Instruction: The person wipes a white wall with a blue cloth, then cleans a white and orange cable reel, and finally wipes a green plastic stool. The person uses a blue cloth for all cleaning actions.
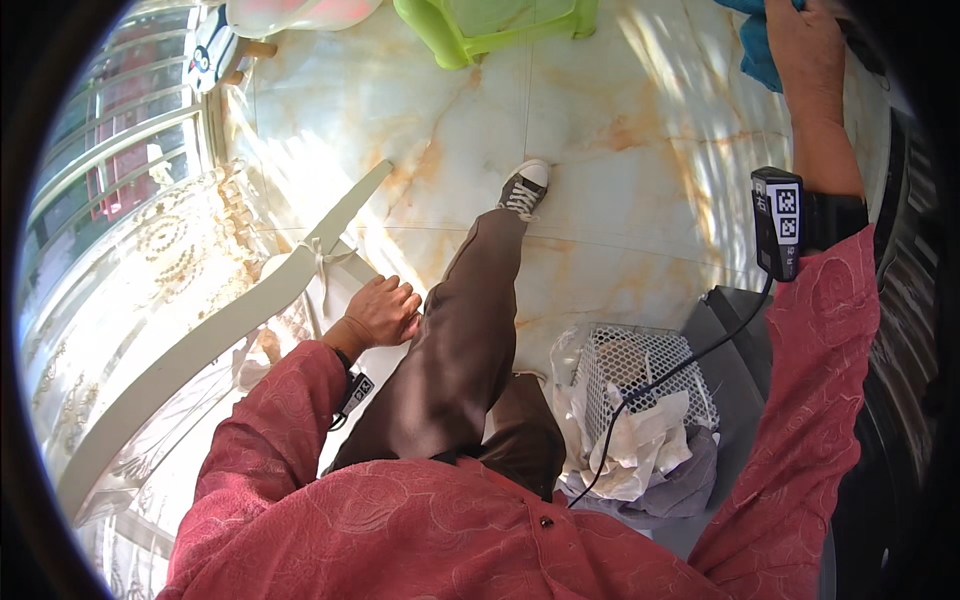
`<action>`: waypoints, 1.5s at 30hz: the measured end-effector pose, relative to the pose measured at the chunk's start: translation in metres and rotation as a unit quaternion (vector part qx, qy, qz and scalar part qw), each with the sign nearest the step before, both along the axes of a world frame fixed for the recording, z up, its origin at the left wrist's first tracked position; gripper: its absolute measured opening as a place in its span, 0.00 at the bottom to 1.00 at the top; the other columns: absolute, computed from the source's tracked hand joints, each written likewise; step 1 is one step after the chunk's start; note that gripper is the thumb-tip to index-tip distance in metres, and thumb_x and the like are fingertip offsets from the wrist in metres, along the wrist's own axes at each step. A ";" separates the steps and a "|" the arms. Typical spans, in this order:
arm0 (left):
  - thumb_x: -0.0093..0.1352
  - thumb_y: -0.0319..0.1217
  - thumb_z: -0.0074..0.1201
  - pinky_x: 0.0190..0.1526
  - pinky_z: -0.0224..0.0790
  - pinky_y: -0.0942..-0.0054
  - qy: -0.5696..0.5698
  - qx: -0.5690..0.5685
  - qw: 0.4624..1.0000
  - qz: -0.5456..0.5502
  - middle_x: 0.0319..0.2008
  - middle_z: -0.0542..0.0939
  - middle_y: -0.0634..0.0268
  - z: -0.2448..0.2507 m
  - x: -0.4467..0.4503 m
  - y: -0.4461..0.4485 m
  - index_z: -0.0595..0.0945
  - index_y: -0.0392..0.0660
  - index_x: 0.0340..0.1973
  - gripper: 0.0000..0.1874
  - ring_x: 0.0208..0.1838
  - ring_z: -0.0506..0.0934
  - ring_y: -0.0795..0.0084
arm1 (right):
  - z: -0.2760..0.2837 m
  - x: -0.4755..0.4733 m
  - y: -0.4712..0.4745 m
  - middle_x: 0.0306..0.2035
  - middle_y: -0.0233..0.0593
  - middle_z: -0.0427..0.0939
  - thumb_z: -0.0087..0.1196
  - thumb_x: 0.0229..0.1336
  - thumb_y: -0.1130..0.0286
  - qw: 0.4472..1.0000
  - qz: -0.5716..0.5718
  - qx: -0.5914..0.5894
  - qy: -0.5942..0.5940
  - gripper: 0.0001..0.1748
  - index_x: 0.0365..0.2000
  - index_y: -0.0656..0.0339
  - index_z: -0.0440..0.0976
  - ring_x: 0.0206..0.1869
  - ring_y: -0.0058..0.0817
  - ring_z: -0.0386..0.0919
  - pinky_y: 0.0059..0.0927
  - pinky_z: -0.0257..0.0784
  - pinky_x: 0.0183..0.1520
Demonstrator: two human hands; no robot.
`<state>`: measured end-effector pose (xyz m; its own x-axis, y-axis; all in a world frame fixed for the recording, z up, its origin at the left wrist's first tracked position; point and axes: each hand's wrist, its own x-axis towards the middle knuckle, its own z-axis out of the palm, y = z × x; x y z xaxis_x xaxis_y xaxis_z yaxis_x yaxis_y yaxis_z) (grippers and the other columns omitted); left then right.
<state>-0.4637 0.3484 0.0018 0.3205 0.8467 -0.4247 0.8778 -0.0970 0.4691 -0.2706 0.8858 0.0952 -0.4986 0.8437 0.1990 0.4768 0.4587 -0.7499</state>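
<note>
At the upper right my right hand [806, 41] grips a blue cloth [759, 54], which hangs down beside the wrist; the top of the hand runs out at the picture's edge. A black strap with a sensor unit [778, 223] sits on that forearm, and a black cable [660, 381] runs from it to my waist. My left hand [384, 309] is curled next to my left thigh, with no object visible in it; its fingertips are partly hidden. A smaller sensor unit [358, 394] is strapped at the left wrist.
A pale curved armrest [187, 360] with a tied ribbon [321, 270] lies at left, beside lace fabric [172, 247] and a barred window [120, 142]. A white mesh basket [645, 360] with crumpled paper [645, 450] stands at right. A green plastic stool [442, 37] is ahead on the marbled floor [600, 127].
</note>
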 end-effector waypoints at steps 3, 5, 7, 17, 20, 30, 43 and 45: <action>0.59 0.41 0.59 0.38 0.67 0.64 0.004 -0.033 0.999 0.010 0.27 0.75 0.66 0.000 -0.002 0.000 0.77 0.49 0.28 0.11 0.35 0.75 0.64 | -0.045 -0.101 0.038 0.58 0.38 0.76 0.54 0.54 0.75 0.991 0.127 0.042 0.007 0.19 0.46 0.51 0.81 0.64 0.39 0.71 0.50 0.61 0.68; 0.61 0.42 0.59 0.37 0.67 0.65 -0.020 -0.065 0.998 0.010 0.26 0.74 0.67 0.000 -0.004 0.000 0.77 0.49 0.27 0.12 0.34 0.75 0.65 | -0.086 -0.147 0.043 0.56 0.41 0.80 0.53 0.67 0.65 0.947 0.175 0.251 -0.098 0.20 0.58 0.45 0.77 0.62 0.39 0.75 0.37 0.68 0.63; 0.60 0.39 0.59 0.35 0.65 0.65 -0.056 -0.005 0.997 0.044 0.21 0.71 0.68 -0.001 -0.004 0.000 0.75 0.50 0.22 0.11 0.31 0.73 0.66 | -0.112 -0.164 0.048 0.60 0.42 0.76 0.51 0.65 0.70 0.948 0.146 0.269 -0.082 0.23 0.60 0.46 0.75 0.66 0.41 0.70 0.42 0.64 0.67; 0.53 0.41 0.68 0.49 0.65 0.62 -0.072 -0.184 0.980 0.029 0.37 0.77 0.65 0.018 -0.025 0.008 0.81 0.46 0.39 0.21 0.48 0.75 0.63 | -0.116 -0.169 0.046 0.62 0.42 0.73 0.50 0.54 0.78 0.965 0.137 0.219 -0.053 0.29 0.57 0.47 0.75 0.68 0.50 0.67 0.49 0.62 0.68; 0.51 0.41 0.71 0.52 0.65 0.60 -0.051 -0.234 0.967 0.091 0.38 0.78 0.65 0.019 -0.066 0.023 0.83 0.50 0.36 0.20 0.51 0.75 0.61 | -0.118 -0.167 0.044 0.63 0.43 0.72 0.49 0.54 0.78 0.969 0.131 0.198 -0.066 0.29 0.57 0.48 0.76 0.68 0.50 0.67 0.49 0.61 0.68; 0.48 0.39 0.76 0.50 0.72 0.61 0.106 -0.298 0.909 0.271 0.37 0.82 0.64 0.031 -0.319 0.083 0.87 0.50 0.37 0.22 0.49 0.79 0.59 | -0.127 -0.160 0.050 0.63 0.44 0.71 0.48 0.54 0.78 0.971 0.152 0.185 -0.029 0.30 0.58 0.48 0.74 0.69 0.51 0.66 0.50 0.60 0.67; 0.71 0.37 0.52 0.59 0.61 0.61 0.170 -0.006 0.822 0.543 0.42 0.82 0.66 -0.008 -0.275 0.148 0.82 0.50 0.35 0.07 0.50 0.77 0.61 | -0.077 -0.215 0.065 0.64 0.37 0.72 0.53 0.56 0.78 0.967 0.187 0.167 -0.051 0.28 0.58 0.45 0.75 0.72 0.40 0.64 0.57 0.52 0.73; 0.70 0.35 0.50 0.58 0.60 0.61 0.206 0.028 0.814 0.542 0.39 0.81 0.67 -0.013 -0.271 0.153 0.81 0.51 0.32 0.07 0.48 0.77 0.62 | -0.088 -0.243 0.067 0.65 0.35 0.72 0.55 0.56 0.75 0.955 0.185 0.200 -0.113 0.28 0.58 0.43 0.75 0.72 0.40 0.65 0.56 0.54 0.72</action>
<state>-0.7351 0.5009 -0.0116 -0.7886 0.5583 -0.2577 0.5430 0.8289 0.1343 -0.5137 0.9529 0.0070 -0.8161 0.4803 0.3215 0.3555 0.8558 -0.3759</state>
